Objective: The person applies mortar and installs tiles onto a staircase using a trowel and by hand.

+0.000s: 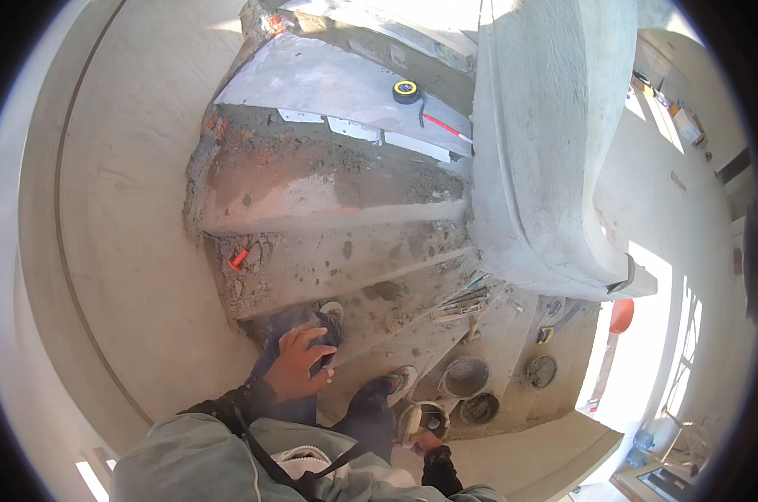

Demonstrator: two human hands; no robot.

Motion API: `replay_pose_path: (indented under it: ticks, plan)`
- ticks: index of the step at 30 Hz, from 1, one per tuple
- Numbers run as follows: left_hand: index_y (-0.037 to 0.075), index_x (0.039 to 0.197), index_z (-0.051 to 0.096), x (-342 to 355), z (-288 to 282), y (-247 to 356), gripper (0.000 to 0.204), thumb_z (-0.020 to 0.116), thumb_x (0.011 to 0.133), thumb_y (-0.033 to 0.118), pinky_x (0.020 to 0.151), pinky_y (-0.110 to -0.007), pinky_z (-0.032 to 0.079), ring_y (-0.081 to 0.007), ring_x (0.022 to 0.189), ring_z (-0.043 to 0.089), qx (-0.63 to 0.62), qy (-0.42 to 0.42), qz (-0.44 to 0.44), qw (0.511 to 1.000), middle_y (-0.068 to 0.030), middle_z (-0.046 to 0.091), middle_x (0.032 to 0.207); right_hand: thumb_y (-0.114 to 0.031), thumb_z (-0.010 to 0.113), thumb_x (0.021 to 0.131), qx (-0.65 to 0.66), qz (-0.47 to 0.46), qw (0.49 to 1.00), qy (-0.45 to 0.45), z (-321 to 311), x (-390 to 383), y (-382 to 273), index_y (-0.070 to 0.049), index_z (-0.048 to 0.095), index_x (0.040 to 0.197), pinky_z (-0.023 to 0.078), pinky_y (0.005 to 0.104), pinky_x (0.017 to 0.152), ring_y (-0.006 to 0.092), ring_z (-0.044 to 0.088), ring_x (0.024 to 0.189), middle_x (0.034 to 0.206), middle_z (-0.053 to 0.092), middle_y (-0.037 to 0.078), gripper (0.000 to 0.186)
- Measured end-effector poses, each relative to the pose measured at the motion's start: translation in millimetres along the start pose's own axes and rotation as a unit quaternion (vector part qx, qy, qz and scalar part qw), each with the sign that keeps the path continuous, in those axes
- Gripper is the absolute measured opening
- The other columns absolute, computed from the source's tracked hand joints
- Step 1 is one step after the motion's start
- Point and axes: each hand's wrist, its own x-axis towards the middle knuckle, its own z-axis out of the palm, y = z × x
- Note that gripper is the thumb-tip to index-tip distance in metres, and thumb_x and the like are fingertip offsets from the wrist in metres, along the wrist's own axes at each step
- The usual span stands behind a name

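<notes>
My left hand point(299, 361) is raised over my bent left knee, its fingers curved and apart with nothing seen in them. Low down at the right, my right hand point(426, 442) is closed beside a round bucket point(442, 415). Its fingers meet a pale, oblong thing point(410, 423), perhaps a brush or float, whose kind I cannot make out. Beyond that bucket stand a mortar tub point(464, 378) and a smaller bucket point(480, 408). My sandalled feet are on the rough winding steps point(379, 322).
On an upper step lie a yellow-and-black roll of tape point(405, 90) and a red-and-white stick point(446, 127). A red-handled tool point(239, 258) rests at the left edge. Wooden tools point(461, 308) lie by the curved wall point(538, 159). Another bucket point(541, 371) stands further right.
</notes>
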Motion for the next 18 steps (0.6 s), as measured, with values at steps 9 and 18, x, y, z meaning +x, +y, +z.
replay_pose_path:
  ticks: [9,18]
  plan:
    - [0.008,0.121,0.065,57,-17,36,0.043,0.066,0.083,0.028,0.089,-0.047,0.051,-0.0357,0.104,0.065,-0.075,-0.175,0.195,0.962,-0.016,0.068,0.111,-0.009,0.06,0.083,-0.35,-0.304,0.842,0.275,118,-41,-183,-0.002,0.064,0.099,0.051,0.0317,0.052,0.0171,0.06,0.058,0.076,0.062,0.006,0.018]
    - [0.008,0.109,0.068,167,27,-24,0.04,0.07,0.078,0.032,0.086,-0.049,0.052,-0.0368,0.101,0.067,-0.03,-0.321,0.173,0.931,-0.0172,0.07,0.105,-0.009,0.066,0.087,-0.563,-0.527,0.586,0.25,301,-54,-352,-0.004,0.053,0.109,0.047,0.0279,0.05,0.0121,0.055,0.058,0.075,0.055,0.001,0.026]
